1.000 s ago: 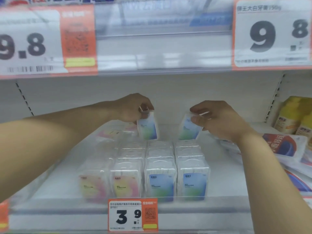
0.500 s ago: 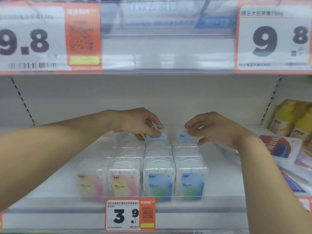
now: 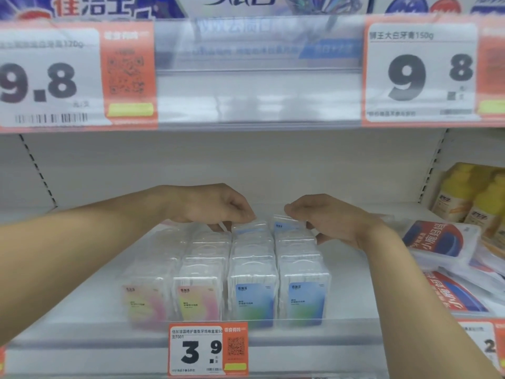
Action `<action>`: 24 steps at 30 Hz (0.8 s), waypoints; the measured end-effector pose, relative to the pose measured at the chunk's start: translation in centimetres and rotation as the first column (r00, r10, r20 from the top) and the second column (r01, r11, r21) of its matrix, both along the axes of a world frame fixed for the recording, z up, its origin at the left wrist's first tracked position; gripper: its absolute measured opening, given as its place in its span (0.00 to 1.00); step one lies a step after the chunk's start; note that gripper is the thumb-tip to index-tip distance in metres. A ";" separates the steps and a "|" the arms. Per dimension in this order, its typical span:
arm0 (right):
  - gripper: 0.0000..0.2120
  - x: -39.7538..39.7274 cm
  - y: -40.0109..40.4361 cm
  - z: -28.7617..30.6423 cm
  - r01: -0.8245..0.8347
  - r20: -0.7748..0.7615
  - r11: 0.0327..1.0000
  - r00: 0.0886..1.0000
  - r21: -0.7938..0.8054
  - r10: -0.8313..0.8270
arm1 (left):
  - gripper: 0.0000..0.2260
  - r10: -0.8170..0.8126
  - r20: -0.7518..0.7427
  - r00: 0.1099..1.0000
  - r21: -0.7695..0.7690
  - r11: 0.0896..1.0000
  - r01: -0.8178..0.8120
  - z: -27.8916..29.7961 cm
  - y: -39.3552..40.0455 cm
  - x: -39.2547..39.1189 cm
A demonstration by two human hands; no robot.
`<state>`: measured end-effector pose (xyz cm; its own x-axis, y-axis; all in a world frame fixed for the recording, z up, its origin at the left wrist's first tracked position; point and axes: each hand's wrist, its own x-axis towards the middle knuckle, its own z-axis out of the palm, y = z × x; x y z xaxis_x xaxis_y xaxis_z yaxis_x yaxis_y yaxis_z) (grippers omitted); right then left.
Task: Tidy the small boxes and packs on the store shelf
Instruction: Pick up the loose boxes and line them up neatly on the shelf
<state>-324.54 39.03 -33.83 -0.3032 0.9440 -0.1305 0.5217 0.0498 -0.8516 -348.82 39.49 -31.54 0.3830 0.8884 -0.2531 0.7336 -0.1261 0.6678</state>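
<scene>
Several clear plastic boxes stand in rows on the white shelf [image 3: 352, 291]. The two left rows have pink and yellow labels [image 3: 198, 302]; the two right rows have blue and green labels [image 3: 254, 302]. My left hand [image 3: 216, 206] rests with its fingertips on the rearmost blue box [image 3: 247, 227] of the third row. My right hand [image 3: 328, 220] has fingers curled over the rearmost blue box [image 3: 287, 227] of the fourth row, thumb at its right side. Both boxes stand at the back of their rows.
A clear rail with a 3.9 price tag [image 3: 207, 348] runs along the shelf front. Red and blue flat packs [image 3: 437, 242] lie piled to the right, with yellow bottles [image 3: 470, 195] behind them. The upper shelf edge with 9.8 price tags [image 3: 418, 72] hangs overhead.
Both hands have come down from mid-air with a blue box each and set them at the back of the two right rows. The fingers now press on the box tops.
</scene>
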 end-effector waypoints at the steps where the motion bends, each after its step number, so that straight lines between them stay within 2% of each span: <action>1: 0.13 -0.1 0.0 -0.1 -0.002 0.016 1.000 1.000 0.008 0.002 | 0.07 -0.002 0.001 1.000 0.001 1.000 0.002 0.0 -0.1 -0.1; 7: 0.07 0.0 0.1 -0.1 -0.021 0.013 1.000 1.000 -0.022 0.021 | 0.08 -0.005 0.010 1.000 0.003 1.000 0.005 -0.5 -0.6 -0.3; 11: 0.09 0.4 -0.3 0.3 -0.058 -0.020 0.995 0.998 -0.083 0.056 | 0.07 -0.017 0.021 1.000 -0.025 1.000 0.018 -0.5 -0.7 -0.2; 15: 0.13 0.6 -0.6 0.4 -0.073 -0.050 0.989 0.996 -0.125 0.068 | 0.10 -0.032 0.019 0.999 -0.041 0.999 0.032 -0.4 -0.8 0.0; 18: 0.19 0.6 -0.8 0.5 -0.077 -0.035 0.985 0.997 -0.156 0.072 | 0.14 -0.040 0.013 0.999 -0.053 0.998 0.040 -0.5 -0.9 0.1; 24: 0.21 1.2 -1.3 1.2 -0.026 0.071 0.980 0.997 -0.196 0.041 | 0.12 -0.035 -0.013 0.999 0.008 0.999 0.035 -0.6 -1.1 0.5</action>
